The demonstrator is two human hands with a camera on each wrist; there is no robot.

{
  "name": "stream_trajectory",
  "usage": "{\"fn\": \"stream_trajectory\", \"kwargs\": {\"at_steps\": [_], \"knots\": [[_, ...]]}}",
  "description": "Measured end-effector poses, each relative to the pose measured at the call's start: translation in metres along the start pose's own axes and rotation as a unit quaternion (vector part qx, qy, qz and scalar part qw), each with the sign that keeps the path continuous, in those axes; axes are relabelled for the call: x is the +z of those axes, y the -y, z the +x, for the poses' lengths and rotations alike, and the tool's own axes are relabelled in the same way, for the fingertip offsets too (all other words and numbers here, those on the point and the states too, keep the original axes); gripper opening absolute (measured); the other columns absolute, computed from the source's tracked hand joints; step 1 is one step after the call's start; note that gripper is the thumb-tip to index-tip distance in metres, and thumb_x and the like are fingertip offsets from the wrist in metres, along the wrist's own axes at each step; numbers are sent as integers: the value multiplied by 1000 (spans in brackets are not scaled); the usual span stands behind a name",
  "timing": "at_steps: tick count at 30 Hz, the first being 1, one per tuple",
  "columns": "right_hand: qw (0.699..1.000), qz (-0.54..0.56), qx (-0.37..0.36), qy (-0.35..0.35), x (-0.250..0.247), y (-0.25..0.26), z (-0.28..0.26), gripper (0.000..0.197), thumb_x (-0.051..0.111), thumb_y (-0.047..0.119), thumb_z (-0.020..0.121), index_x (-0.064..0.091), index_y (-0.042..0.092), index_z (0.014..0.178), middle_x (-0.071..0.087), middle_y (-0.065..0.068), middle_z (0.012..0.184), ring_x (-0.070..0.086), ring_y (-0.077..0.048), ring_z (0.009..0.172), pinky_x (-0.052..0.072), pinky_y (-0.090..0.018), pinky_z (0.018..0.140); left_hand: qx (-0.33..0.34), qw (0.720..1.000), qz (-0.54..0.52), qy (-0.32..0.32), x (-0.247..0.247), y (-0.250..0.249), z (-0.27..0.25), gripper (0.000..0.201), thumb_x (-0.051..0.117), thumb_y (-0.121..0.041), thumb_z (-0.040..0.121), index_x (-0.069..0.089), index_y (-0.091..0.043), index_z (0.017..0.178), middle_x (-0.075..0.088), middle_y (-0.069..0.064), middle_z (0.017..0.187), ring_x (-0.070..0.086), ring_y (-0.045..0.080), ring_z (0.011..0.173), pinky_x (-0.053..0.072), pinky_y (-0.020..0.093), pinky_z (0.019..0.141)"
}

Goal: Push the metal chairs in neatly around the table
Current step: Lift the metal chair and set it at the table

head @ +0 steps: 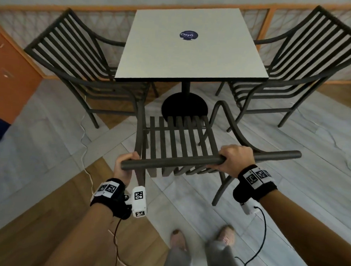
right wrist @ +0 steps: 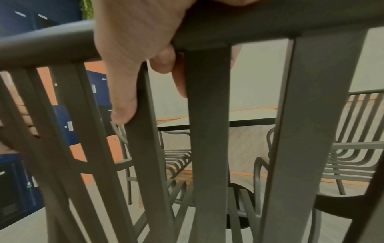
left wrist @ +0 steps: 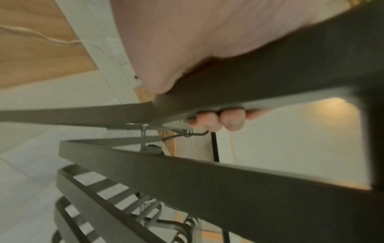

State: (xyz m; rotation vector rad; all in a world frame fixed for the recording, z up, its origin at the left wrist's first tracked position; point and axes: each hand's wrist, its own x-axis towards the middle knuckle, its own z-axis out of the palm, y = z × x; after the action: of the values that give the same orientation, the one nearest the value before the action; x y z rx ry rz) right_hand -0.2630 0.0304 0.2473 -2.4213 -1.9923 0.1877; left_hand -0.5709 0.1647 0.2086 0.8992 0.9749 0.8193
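The near metal chair [head: 178, 145] stands at six o'clock from the square white desk [head: 191, 47], its slatted seat facing twelve, its front edge short of the desk's near edge and roughly over the black round pedestal base [head: 184, 108]. Both of the person's hands are on its top rail [head: 189, 160], a round bar that runs from nine to three o'clock, tilted slightly with the three o'clock end higher.

The left hand [head: 125, 166] has its grip clamped round the nine o'clock end of the rail; in the left wrist view the fingertips [left wrist: 230, 120] curl under the bar. The right hand [head: 234, 160] clamps the rail right of centre, well short of the three o'clock end, with the thumb [right wrist: 124, 105] lying down along a back slat.

Both forearms reach forward from six o'clock, wrists low behind the rail. The desk lies straight ahead at twelve, square to the rail, so the push looks set to run along the seat's own axis. The hands sit unevenly about the centre, which could swing the chair.

Two more metal chairs, one at nine o'clock [head: 77, 54] and one at three [head: 306, 58], have their seats partly under the desk.
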Motion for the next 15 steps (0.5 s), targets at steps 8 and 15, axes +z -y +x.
{"fn": "stream_trajectory", "kwargs": {"at_steps": [8,15], "knots": [[999,-2,-7,43,16,57,11,46,56,68,77,45,24,67,51,7,69,50,-15,64,31,-24,54,91,990,110,6,-71,27,29,40,54,4,79,68,-20,50,67,-9,57,67,7,71,53,29,84],[996,-12,9,82,48,89,5,39,53,57,85,61,19,79,50,7,79,47,-16,72,35,-30,64,15,984,164,-69,-104,46,29,16,63,-12,86,68,-27,84,66,-8,81,59,19,88,49,24,81]]}}
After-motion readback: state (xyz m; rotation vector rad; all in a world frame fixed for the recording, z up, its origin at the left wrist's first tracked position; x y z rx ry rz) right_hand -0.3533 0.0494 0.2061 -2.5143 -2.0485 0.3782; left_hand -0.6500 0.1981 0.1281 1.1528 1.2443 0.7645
